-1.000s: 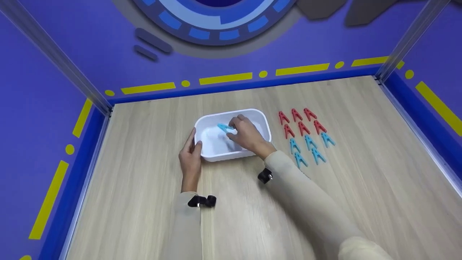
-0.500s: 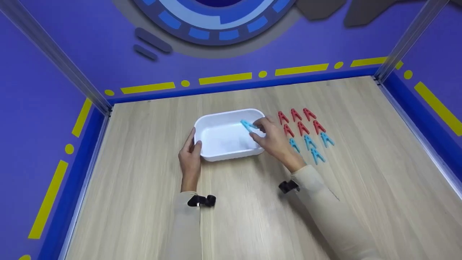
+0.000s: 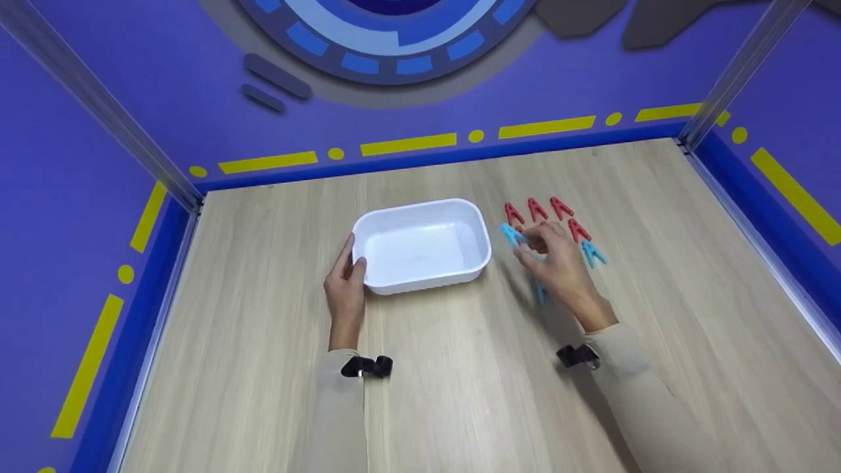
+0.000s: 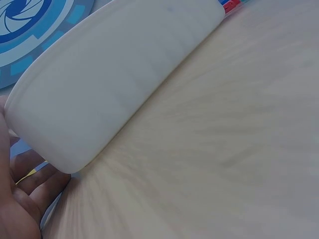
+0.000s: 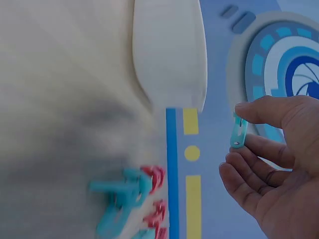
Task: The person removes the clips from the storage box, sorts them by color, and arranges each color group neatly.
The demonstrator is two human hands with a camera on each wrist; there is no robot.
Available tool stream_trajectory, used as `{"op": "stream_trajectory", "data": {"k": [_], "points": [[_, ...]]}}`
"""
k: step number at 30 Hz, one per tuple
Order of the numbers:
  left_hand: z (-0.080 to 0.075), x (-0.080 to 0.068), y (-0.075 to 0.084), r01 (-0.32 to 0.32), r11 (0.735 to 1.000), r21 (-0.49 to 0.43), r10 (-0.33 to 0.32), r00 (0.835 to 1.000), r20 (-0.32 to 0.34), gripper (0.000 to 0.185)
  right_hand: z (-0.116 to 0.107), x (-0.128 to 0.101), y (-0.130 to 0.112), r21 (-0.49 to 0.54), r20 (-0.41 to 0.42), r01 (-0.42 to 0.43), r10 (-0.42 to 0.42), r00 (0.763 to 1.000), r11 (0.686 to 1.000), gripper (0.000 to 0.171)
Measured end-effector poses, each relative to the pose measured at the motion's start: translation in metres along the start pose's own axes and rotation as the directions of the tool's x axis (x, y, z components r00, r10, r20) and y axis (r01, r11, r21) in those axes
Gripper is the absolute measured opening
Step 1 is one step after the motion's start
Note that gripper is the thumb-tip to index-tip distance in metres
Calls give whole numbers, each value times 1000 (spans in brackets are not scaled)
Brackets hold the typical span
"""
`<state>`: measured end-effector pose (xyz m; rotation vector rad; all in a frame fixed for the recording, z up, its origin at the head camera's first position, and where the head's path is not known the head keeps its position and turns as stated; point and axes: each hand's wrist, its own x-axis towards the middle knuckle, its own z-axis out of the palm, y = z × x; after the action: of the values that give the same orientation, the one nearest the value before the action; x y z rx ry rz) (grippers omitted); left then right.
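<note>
My left hand [image 3: 345, 289] grips the left end of a white plastic tub [image 3: 424, 285], its thumb at the rim and its fingers along the outside wall. My right hand [image 3: 562, 269] pinches a light blue clothespin [image 3: 511, 234] between thumb and index finger. It is held above the table, right of the tub. In the right wrist view the same clothespin [image 5: 239, 133] shows side-on, and the other fingers are loosely bent. Beneath and behind this hand lie red clothespins [image 3: 537, 209] and blue clothespins [image 3: 592, 253], some of them hidden by it.
The wooden table [image 3: 447, 394] is walled by purple panels [image 3: 407, 118] at the back and sides, with metal posts [image 3: 729, 85] in the corners. A black wrist camera [image 3: 578, 357] sits on the right sleeve, another camera [image 3: 368, 366] on the left.
My right hand has carried the blue clothespin out of the tub to the right, over the rows of clothespins. The left hand stays on the tub.
</note>
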<state>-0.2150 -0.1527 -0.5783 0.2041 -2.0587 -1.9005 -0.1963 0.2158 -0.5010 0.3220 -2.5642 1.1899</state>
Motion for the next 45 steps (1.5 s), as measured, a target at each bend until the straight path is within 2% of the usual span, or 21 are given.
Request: {"op": "stream_trajectory", "data": {"k": [6,17,23,30,38,45], "points": [[0,-1,0,-7,1000,6,7,1000,2,48,-24,-13,24,-53,-24,-78,77,997,996,29],[0,0,0,-4,1000,23,4,1000,8,49,-60,-39,60,-119,-48,-158,154,987,980,33],[1,0,-1,-4,1000,9,4,1000,20,49,-74,-53,73,-136,-35,-201,198,980,970,34],[0,-2,0,2,1000,20,-2,1000,21,50,-86,-66,81,-162,-7,-268,271,963,950,36],[-2,-2,0,-7,1000,13,7,1000,30,50,-92,-73,88,-201,1,-289,296,955,936,30],[-1,-2,0,-19,1000,3,18,999,31,50,-92,-75,88,-223,12,-328,339,941,918,31]]}}
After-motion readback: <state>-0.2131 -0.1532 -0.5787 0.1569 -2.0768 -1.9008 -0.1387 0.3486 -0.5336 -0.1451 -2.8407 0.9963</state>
